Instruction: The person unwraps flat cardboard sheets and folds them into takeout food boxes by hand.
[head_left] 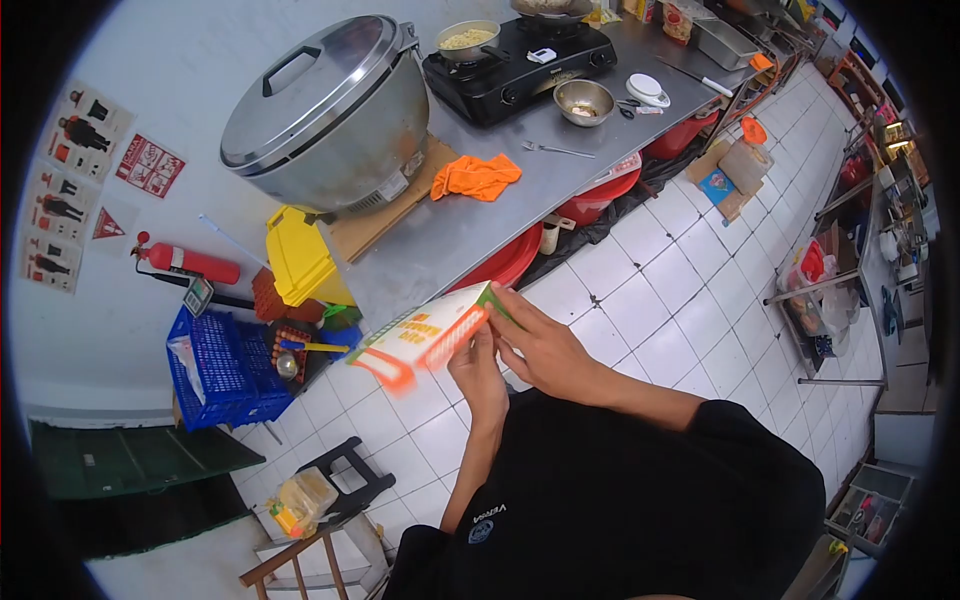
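Note:
A flat white carton (425,335) with orange and green edges and yellow print is held out above the tiled floor, in front of the steel table. Motion blurs its far end, and the lettering cannot be read. My left hand (481,382) grips the near end from below, fingers closed on it. Around the upper corner of that same end, my right hand (545,343) is closed too, its fingertips against the green edge. The hands are close together, and some fingers are hidden behind the carton.
A steel table (400,285) carries a large lidded cooker (340,120), an orange cloth (477,177), a black gas stove (520,70), a metal bowl (584,100) and a fork (557,150). Lower left stand a blue crate (215,370) and a black stool (358,478).

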